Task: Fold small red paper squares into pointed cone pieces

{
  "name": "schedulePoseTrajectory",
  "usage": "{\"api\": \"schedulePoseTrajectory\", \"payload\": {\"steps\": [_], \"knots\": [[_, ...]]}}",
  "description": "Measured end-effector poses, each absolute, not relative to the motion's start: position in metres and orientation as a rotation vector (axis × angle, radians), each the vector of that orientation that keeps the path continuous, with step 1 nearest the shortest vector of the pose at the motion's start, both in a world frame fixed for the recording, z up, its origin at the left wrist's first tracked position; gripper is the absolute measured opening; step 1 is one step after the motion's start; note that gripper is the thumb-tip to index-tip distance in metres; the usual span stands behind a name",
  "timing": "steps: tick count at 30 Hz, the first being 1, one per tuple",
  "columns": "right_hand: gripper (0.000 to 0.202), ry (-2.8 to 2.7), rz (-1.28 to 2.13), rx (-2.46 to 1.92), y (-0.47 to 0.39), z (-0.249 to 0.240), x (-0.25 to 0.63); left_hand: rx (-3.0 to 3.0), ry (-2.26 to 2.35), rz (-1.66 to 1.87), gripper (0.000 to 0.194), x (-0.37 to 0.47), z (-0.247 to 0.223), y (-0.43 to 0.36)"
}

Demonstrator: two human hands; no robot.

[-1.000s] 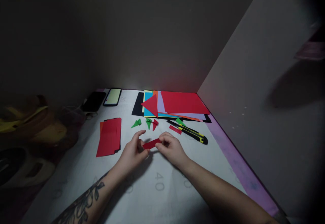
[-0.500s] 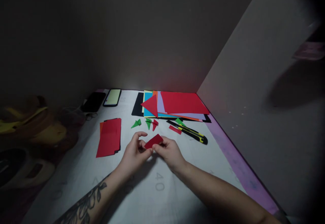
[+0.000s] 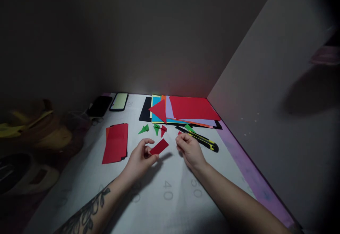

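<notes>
Between the thumb and fingers of my left hand (image 3: 141,156) is a small red paper strip (image 3: 160,147), held tilted above the white table. My right hand (image 3: 190,150) is apart from it, fingers curled together beside the box cutter (image 3: 205,140). What those fingers hold, if anything, is hidden. Just behind my right hand, a bit of another red paper strip (image 3: 180,133) shows, mostly covered by the hand. Beyond the hands lie folded green paper pieces (image 3: 156,129) and a folded red paper piece (image 3: 163,131). A green paper scrap (image 3: 189,128) touches the cutter.
Coloured paper sheets (image 3: 196,108) are stacked at the back, a red paper triangle (image 3: 160,111) on top. Red paper cards (image 3: 116,143) lie to the left. A phone (image 3: 119,102) and a dark device (image 3: 100,106) sit back left. Walls close off the back and right.
My right hand has let go of the red paper strip and moved right, over the other red strip beside the cutter. My left hand still holds its strip.
</notes>
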State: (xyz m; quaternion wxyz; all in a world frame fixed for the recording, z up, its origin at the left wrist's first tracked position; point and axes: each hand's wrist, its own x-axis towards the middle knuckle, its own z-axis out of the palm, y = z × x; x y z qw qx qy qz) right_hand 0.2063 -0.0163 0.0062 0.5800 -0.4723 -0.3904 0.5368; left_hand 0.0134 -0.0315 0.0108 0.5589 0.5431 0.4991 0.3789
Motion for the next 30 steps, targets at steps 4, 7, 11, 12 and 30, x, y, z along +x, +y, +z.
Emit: {"api": "schedulePoseTrajectory", "payload": {"steps": [4,7,11,12,30], "knots": [[0.022,-0.932,1.461,-1.077,-0.025,0.009,0.200,1.625,1.300,0.914,0.033,0.009,0.007,-0.032],[0.025,-0.914,1.602,-1.054,-0.031,0.013,0.195,1.851,1.370,0.935,0.030,0.005,0.008,-0.033],[0.026,-0.942,1.647,-1.036,-0.033,0.015,0.194,1.972,1.384,0.930,0.029,0.002,0.009,-0.033],[0.026,-0.958,1.639,-1.033,-0.033,0.015,0.194,1.972,1.385,0.923,0.029,0.002,0.009,-0.032],[0.019,-1.158,1.484,-1.140,-0.029,0.005,0.195,1.738,1.095,0.785,0.056,0.006,0.016,-0.036]]}}
